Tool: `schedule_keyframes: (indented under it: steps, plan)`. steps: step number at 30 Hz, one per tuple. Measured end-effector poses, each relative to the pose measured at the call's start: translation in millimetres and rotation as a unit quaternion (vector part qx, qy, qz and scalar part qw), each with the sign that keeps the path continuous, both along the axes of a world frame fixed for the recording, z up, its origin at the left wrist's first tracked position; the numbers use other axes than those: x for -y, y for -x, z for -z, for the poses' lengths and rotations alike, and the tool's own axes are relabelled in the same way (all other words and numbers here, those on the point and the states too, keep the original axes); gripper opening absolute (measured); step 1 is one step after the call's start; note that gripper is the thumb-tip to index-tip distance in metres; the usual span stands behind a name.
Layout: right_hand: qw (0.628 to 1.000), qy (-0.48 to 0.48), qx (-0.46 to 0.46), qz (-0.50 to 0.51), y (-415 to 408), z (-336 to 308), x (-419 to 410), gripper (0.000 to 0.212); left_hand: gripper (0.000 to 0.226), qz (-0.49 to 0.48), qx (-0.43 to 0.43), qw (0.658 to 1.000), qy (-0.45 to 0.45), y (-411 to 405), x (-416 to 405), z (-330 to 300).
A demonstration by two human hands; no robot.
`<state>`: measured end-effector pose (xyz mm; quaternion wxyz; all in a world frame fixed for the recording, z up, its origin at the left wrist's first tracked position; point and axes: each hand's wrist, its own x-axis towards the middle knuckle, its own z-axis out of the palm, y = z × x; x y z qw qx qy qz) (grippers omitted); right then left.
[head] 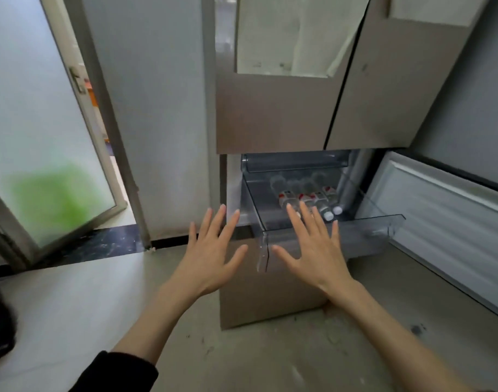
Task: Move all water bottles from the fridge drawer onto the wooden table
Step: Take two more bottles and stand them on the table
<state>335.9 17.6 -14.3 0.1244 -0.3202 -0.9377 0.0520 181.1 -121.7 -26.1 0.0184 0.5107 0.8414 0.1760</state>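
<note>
Both hands hold nothing, fingers spread – the left hand (211, 250) beside the fridge drawer (321, 236), the right hand (313, 247) over its front rim. The water bottles (310, 200) lie inside, untouched; the step looks like reaching in – next, curl fingers round one

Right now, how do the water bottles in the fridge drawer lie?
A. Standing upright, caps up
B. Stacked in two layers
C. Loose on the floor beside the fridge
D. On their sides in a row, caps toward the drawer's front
D: the water bottles lie side by side on their sides in the clear fridge drawer, white caps pointing to its front; both hands, left and right, are open and hold nothing.
</note>
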Motion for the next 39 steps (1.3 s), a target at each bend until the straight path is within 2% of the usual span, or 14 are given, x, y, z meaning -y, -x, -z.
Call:
schedule_keyframes:
  steps: [4,7,12,17,20,23,25,28,30,33,39]
  plan:
    - [0.998,0.037,0.006,0.042,12,7,-78,0.080,0.065,0.038,0.050,0.998,-0.006,20,-90,9]
    - [0.997,0.052,0.007,0.060,21,13,-130,0.077,0.065,0.074,0.057,0.996,0.003,31,-150,13]
    - [0.994,0.081,0.009,0.076,32,32,-206,0.069,0.067,0.110,0.082,0.989,0.051,37,-233,35]
    - [0.975,0.199,0.033,0.092,52,64,-280,0.062,0.069,0.090,0.107,0.984,0.111,45,-305,73]
    - [0.950,0.276,0.106,0.097,65,87,-325,0.060,0.070,0.059,0.145,0.977,0.142,49,-347,98]
    - [0.925,0.334,0.151,0.100,78,111,-358,0.050,0.070,-0.021,0.210,0.964,0.162,54,-384,123]
    - [0.912,0.359,0.173,0.100,88,125,-373,0.046,0.059,-0.101,0.278,0.944,0.147,55,-402,138]
    - [0.891,0.394,0.210,0.083,98,138,-385,0.045,0.034,-0.212,0.389,0.892,0.088,53,-421,154]
    - [0.886,0.406,0.212,0.077,102,145,-389,0.045,0.032,-0.250,0.426,0.866,0.081,50,-428,160]
    - [0.879,0.428,0.194,0.080,107,158,-390,0.043,0.038,-0.291,0.431,0.848,0.099,48,-437,168]
    - [0.870,0.451,0.176,0.094,110,157,-392,0.039,0.032,-0.283,0.386,0.869,0.128,52,-435,159]
